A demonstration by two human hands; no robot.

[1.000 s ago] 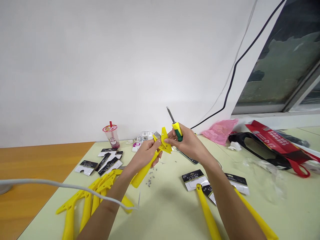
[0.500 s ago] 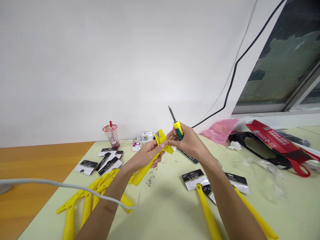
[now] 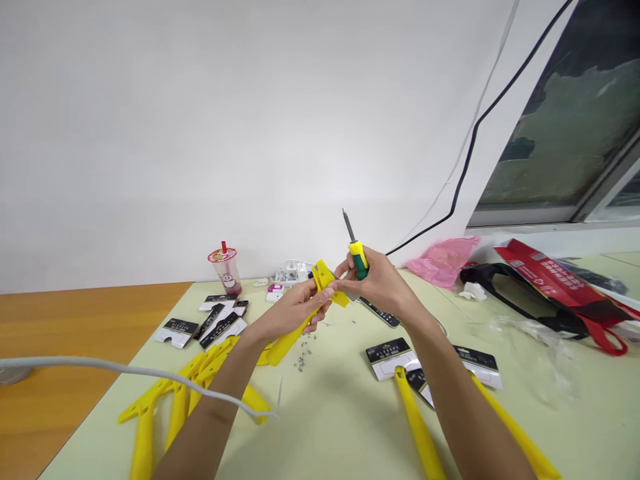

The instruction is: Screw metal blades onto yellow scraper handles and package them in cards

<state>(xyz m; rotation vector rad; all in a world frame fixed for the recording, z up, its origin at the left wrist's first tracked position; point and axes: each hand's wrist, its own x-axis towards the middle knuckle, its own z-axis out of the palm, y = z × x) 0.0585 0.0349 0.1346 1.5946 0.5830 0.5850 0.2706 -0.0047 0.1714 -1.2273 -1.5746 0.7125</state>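
Observation:
My left hand (image 3: 290,308) is closed around a yellow plastic scraper (image 3: 286,345), its handle slanting down to the left and its wide head up. In my right hand (image 3: 383,281) a screwdriver (image 3: 359,260) with a green and yellow handle is tucked, tip pointing up. The right thumb and fingertips also pinch the scraper's head at its right side, where a greyish blade edge shows. Small metal screws or nuts (image 3: 301,360) lie on the table below. More yellow scraper handles (image 3: 177,407) are piled at the left, partly behind my left forearm.
Black-and-white cards (image 3: 220,327) lie at the left near a lidded drink cup (image 3: 229,273). Yellow scrapers with cards (image 3: 417,420) lie at the right. A remote (image 3: 380,312), a pink bag (image 3: 443,261) and red packaging (image 3: 560,287) sit further back. A white cable (image 3: 150,373) crosses the left foreground.
The view has shifted slightly. Both hands stay on the scraper; its head has turned a little, and the screwdriver remains upright in my right hand.

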